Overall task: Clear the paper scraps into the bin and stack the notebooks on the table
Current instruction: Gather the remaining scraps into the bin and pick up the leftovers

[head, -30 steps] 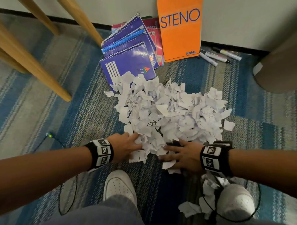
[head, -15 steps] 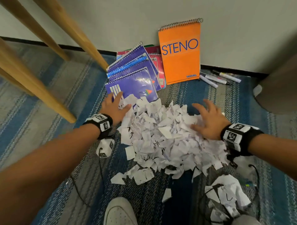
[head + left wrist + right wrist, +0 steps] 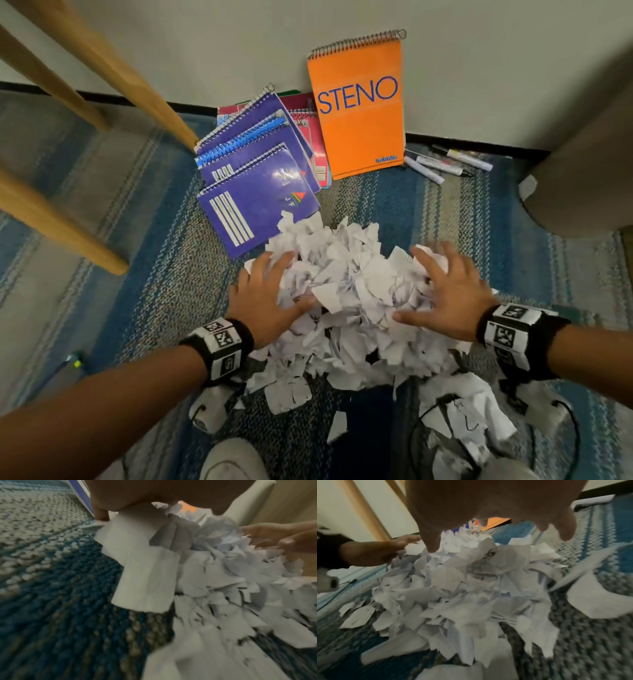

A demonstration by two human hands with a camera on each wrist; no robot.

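A heap of white paper scraps (image 3: 349, 294) lies on the striped carpet in front of me. My left hand (image 3: 267, 287) presses its left side with fingers spread. My right hand (image 3: 445, 291) presses the right side the same way. In the left wrist view the left hand's fingers (image 3: 101, 513) reach down into the scraps (image 3: 214, 574), with the right hand (image 3: 274, 536) opposite. The right wrist view shows the right hand (image 3: 488, 500) over the heap (image 3: 462, 588) and the left hand (image 3: 376, 553) across it. Several purple spiral notebooks (image 3: 260, 192) lie fanned behind the heap. An orange STENO notebook (image 3: 359, 106) leans on the wall.
Wooden furniture legs (image 3: 137, 85) slant down at the left. A tan round container (image 3: 589, 164) stands at the right by the wall. Markers (image 3: 445, 162) lie along the baseboard. Loose scraps (image 3: 462, 411) and cables cover my right shoe; my left shoe (image 3: 233, 459) is near the bottom edge.
My hands went from the heap's near edge out to its far sides, then drew inward and back. The scraps are now bunched narrower and higher between them.
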